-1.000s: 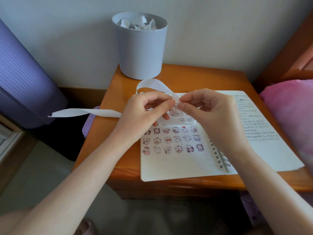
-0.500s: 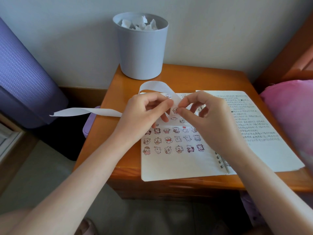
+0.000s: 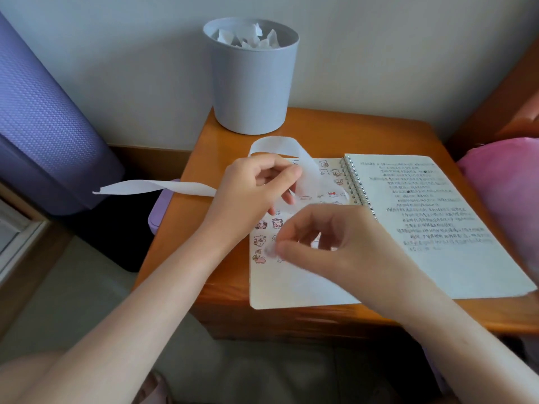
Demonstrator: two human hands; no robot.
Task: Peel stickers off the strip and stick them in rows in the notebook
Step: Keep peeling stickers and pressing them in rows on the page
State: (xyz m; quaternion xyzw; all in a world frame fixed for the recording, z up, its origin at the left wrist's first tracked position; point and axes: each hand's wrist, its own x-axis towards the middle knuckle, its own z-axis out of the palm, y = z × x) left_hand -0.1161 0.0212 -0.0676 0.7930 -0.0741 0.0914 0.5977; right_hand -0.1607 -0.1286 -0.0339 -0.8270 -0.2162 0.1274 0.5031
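Orange-brown wooden worktop (image 3: 189,258) carries a spiral-bound paper notebook (image 3: 291,290), lying open. Nearest the viewer, the person's right hand (image 3: 344,243) hovers low over the notebook's left page. It is blurred, with fingers curled and the forefinger pointing left at the near end of the small cartoon animal stickers (image 3: 259,240) set in rows. Whether a peeled sticker sits on its fingertip cannot be told. Bare page lies just on the near side of the lowest row, so the next sticker probably belongs there, and the right hand is the closer one. Slightly farther and to the left, the left hand (image 3: 250,193) pinches the long white paper backing strip (image 3: 280,144). The strip loops up over the fingers, and its tail runs leftward past the worktop edge. Farthest, by the wall, stands a round grey plastic bin (image 3: 250,83) holding crumpled white paper.
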